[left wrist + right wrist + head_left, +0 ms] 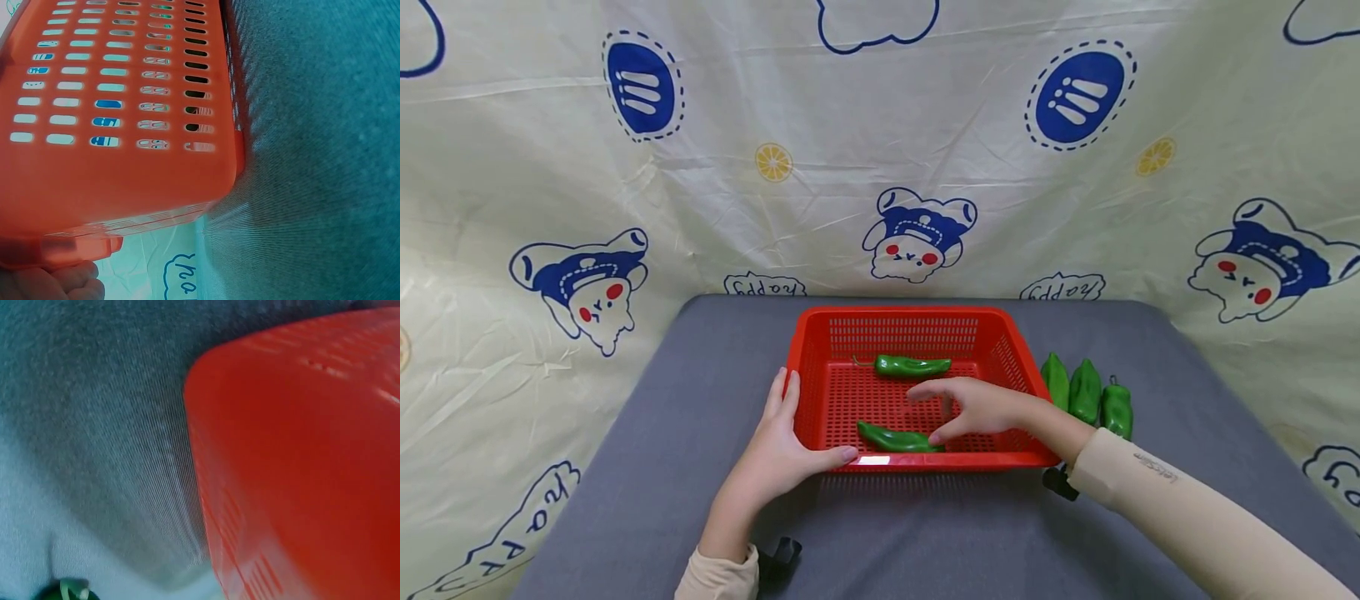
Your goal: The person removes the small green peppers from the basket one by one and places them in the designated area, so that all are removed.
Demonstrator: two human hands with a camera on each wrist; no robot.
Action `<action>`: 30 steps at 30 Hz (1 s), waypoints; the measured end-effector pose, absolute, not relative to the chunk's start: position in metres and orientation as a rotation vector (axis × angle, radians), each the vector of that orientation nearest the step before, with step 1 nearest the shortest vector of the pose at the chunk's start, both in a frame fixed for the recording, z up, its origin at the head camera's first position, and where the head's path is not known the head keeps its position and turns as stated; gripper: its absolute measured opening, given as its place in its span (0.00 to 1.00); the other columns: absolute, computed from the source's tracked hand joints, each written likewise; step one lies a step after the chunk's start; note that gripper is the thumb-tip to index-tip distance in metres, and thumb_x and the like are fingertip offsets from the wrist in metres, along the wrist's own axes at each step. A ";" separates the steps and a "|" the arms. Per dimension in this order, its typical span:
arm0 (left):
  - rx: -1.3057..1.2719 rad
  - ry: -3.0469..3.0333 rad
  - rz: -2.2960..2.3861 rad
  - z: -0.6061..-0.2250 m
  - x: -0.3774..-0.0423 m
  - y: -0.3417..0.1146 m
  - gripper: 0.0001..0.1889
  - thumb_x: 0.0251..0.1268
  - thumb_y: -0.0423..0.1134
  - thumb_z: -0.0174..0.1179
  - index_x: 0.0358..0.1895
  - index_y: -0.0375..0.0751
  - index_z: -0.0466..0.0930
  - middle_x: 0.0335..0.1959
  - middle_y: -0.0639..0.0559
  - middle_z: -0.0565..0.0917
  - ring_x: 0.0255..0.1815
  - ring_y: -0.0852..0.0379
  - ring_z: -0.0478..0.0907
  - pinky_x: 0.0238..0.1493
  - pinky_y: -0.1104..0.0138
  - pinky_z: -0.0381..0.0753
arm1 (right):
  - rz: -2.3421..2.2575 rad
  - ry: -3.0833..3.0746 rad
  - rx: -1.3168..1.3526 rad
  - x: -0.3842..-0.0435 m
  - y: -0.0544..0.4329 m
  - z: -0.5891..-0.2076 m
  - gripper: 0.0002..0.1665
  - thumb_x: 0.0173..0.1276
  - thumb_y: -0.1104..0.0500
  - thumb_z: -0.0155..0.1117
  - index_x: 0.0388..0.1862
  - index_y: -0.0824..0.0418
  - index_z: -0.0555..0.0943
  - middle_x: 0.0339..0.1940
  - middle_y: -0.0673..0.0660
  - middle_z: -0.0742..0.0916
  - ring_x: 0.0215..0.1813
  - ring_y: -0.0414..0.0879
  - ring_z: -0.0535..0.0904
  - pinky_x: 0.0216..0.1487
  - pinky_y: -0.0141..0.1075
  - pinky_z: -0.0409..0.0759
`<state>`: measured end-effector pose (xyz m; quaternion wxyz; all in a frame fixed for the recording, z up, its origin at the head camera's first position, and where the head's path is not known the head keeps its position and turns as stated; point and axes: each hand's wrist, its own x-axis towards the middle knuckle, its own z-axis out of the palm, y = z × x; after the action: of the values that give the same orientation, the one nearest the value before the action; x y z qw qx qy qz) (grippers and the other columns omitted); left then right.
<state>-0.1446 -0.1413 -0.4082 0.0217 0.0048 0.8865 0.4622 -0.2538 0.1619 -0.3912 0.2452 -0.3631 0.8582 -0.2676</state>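
A red plastic basket [925, 460] with slotted walls stands on the grey tabletop in the head view. Inside lie two green peppers, one pepper [912, 367] towards the back wall and another pepper [897, 438] along the front wall. My left hand [778, 450] rests at the basket's front left corner, thumb along the front rim and fingers stretched along the left side. Over the inside of the basket, my right hand [977, 406] has its fingers spread apart, the thumb tip by the right end of the front pepper. Whether it touches that pepper, I cannot tell.
Several more green peppers [1086, 392] lie on the table right of the basket, partly hidden by the right forearm. The grey cloth [647, 500] covers the table. A patterned curtain [820, 225] hangs behind and at both sides.
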 end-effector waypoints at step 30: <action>0.038 2.780 1.391 -0.410 -0.146 -0.141 0.68 0.41 0.63 0.76 0.81 0.50 0.37 0.82 0.59 0.32 0.81 0.42 0.46 0.70 0.43 0.68 | -0.613 2.210 -1.028 -0.251 0.145 -0.408 0.29 0.62 0.52 0.74 0.62 0.38 0.80 0.45 0.42 0.83 0.41 0.44 0.78 0.40 0.31 0.77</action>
<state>-0.1459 -0.1414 -0.4103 0.0165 0.0121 0.8940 0.4475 -0.2505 0.1451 -0.4075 0.3088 -0.3891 0.8363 -0.2320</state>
